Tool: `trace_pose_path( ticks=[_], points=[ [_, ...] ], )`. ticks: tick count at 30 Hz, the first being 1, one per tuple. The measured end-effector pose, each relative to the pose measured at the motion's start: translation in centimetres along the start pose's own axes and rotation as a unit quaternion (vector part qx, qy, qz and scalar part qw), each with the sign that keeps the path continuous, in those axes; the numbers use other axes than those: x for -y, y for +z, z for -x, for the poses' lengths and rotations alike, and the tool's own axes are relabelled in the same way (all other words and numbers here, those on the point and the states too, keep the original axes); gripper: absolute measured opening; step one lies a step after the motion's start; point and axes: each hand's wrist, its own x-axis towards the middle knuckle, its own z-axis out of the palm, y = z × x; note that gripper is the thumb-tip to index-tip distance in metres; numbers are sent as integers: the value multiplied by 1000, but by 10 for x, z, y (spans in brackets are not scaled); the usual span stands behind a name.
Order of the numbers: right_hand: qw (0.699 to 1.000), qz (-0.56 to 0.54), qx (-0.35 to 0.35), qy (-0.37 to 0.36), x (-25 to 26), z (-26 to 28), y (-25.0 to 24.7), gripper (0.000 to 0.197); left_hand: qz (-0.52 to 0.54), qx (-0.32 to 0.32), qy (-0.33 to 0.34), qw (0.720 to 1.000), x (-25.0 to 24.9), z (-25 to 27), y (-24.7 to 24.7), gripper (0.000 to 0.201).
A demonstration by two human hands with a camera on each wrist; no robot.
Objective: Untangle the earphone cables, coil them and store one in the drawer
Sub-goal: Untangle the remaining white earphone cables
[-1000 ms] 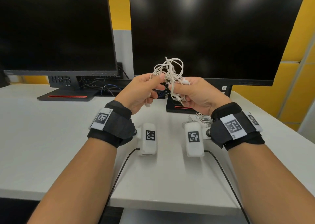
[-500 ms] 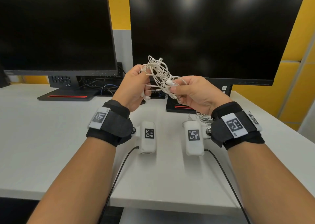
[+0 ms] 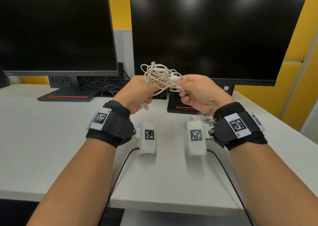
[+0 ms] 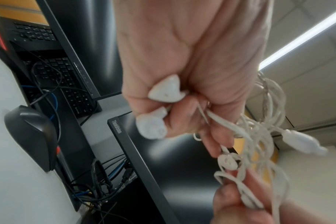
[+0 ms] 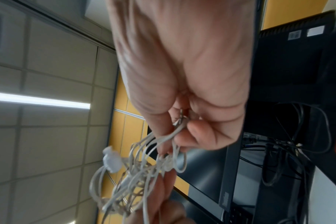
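Observation:
A knotted bundle of white earphone cables (image 3: 159,75) hangs in the air between both hands, in front of the right monitor. My left hand (image 3: 137,93) grips one side of the tangle, and two white earbuds (image 4: 159,106) poke out of its curled fingers. My right hand (image 3: 194,89) pinches the other side near a white inline remote (image 3: 174,78). The cables (image 5: 136,174) loop below my right hand's fingers in the right wrist view. A second white earphone cable (image 3: 204,117) lies on the desk under my right wrist. No drawer is in view.
Two black monitors (image 3: 56,29) (image 3: 215,31) stand on stands at the back of the white desk (image 3: 43,148). Dark cables (image 3: 96,86) run behind them. A black mouse (image 4: 31,136) and a keyboard (image 4: 54,72) sit behind the left monitor.
The tangle has swung from upright above the hands to lie tilted left over my left hand. My left hand rose a little; my right hand now pinches near the inline remote.

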Motion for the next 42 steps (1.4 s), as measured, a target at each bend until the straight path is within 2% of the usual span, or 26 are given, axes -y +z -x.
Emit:
trace_pose_path(
  ticks=[3, 6, 10, 12, 14, 17, 19, 22, 24, 27, 30, 33, 35, 38, 40, 42],
  points=[
    [999, 27, -17, 2, -1, 0, 0, 11, 7, -38, 12, 999, -2, -1, -1, 5],
    [999, 37, -38, 3, -2, -1, 1, 10, 12, -42, 8, 999, -2, -1, -3, 6],
    [998, 17, -50, 23, 3, 1, 1, 10, -29, -29, -45, 998, -3, 2, -1, 13],
    [998, 20, -59, 29, 5, 2, 0, 14, -40, -43, -50, 997, -3, 1, 1, 12],
    [997, 28, -60, 29, 5, 3, 1, 17, -28, -74, -32, 996, -2, -2, -1, 12],
    [997, 16, -79, 20, 4, 1, 2, 10, -8, -96, 14, 995, 0, -3, -4, 24],
    [995, -3, -100, 17, 4, 0, 2, 5, 27, -98, 48, 994, -2, -1, -5, 28],
    [992, -50, -118, 8, 4, -1, 1, 8, 101, -117, 59, 986, -4, -2, -7, 35],
    [988, -87, -130, -4, 4, -2, 0, 13, 136, -136, 55, 980, -3, -4, -10, 35],
    [981, -113, -154, -25, 4, -3, -1, 21, 126, -171, 30, 977, -4, -4, -11, 31],
    [985, -52, -162, -22, 4, -2, 0, 24, 121, -194, -9, 973, -7, -7, -10, 29],
    [987, 81, -136, 23, 5, 0, 3, 22, 117, -195, -52, 973, -13, -8, -7, 26],
    [983, 141, -107, 46, 6, 2, 4, 23, 117, -176, -11, 977, -10, -6, -5, 21],
    [983, 151, -99, 44, 7, 3, 6, 22, 67, -128, 55, 988, -3, -3, -3, 13],
    [987, 131, -91, 20, 6, 1, 5, 23, 34, -103, 63, 992, 0, -4, -1, 11],
    [988, 146, -52, -3, 3, 1, 5, 31, 19, -63, 50, 997, 0, -3, 2, 10]
  ],
)
